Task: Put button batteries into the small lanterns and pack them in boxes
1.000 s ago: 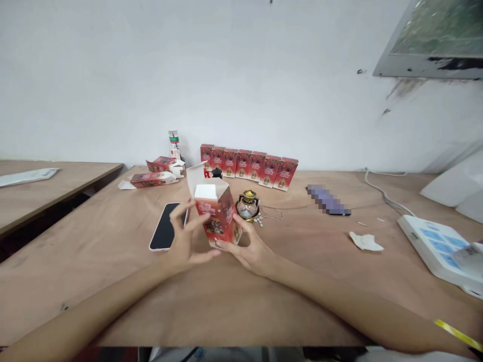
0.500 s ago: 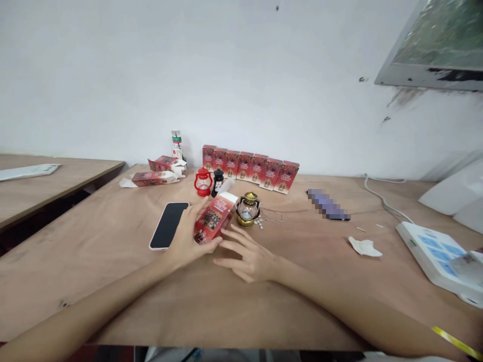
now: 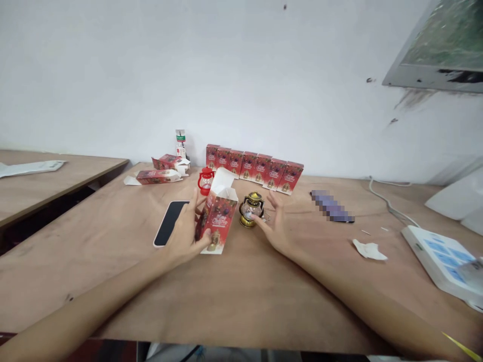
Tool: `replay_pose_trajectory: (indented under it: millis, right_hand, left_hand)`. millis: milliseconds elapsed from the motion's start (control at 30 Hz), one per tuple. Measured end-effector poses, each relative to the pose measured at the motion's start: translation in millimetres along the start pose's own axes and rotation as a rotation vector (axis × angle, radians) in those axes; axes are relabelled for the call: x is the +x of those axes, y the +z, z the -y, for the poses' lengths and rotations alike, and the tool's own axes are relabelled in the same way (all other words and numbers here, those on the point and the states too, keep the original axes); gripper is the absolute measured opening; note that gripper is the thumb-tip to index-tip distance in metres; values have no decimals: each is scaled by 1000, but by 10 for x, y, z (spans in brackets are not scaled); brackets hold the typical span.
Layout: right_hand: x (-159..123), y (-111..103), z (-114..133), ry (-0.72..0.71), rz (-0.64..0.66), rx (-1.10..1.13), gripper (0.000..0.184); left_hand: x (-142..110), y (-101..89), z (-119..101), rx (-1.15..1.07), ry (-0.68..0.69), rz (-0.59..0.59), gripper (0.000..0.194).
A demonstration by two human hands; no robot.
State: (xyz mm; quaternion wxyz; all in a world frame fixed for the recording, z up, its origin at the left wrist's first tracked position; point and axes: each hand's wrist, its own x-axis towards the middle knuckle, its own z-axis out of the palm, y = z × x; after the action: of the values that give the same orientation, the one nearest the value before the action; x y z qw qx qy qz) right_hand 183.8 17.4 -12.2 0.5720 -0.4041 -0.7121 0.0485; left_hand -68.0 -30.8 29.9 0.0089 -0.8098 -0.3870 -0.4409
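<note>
My left hand [image 3: 186,234] grips a red Christmas box [image 3: 221,221] by its side. The box is upright, its white top flap lifted open. To its right stands a small gold lantern [image 3: 251,210] with a clear globe. My right hand [image 3: 278,226] is spread beside the lantern, thumb tip at or very near its globe; whether it touches I cannot tell. Behind the box is a red lantern [image 3: 205,181], partly covered by it. A phone with a dark screen [image 3: 169,223] lies left of the box, partly behind my left hand.
A row of several red boxes [image 3: 256,170] stands along the wall. Two unfolded boxes [image 3: 158,176] lie back left near a small bottle [image 3: 181,146]. To the right are a blurred purple item [image 3: 332,206], crumpled paper [image 3: 370,250] and a white power strip [image 3: 433,256].
My left hand has turned the box upright, and its flap now stands open. My right hand has left the box and moved right to the gold lantern. The black lantern is now hidden.
</note>
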Motion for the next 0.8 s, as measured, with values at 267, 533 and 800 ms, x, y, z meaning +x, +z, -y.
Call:
replay_pose_trajectory:
  millis: [267,533,800]
  right_hand:
    - [96,-28,-73,276,393,210,68]
    - [229,-151,-59,206,274,214,62]
    - [177,-392,1038,365,534,1133,68]
  left_hand:
    - [-40,58,44,-189,69,81,98]
    - [-5,53,19,-301,80,173,101]
    - [38,29,-8,-315,112,241,95]
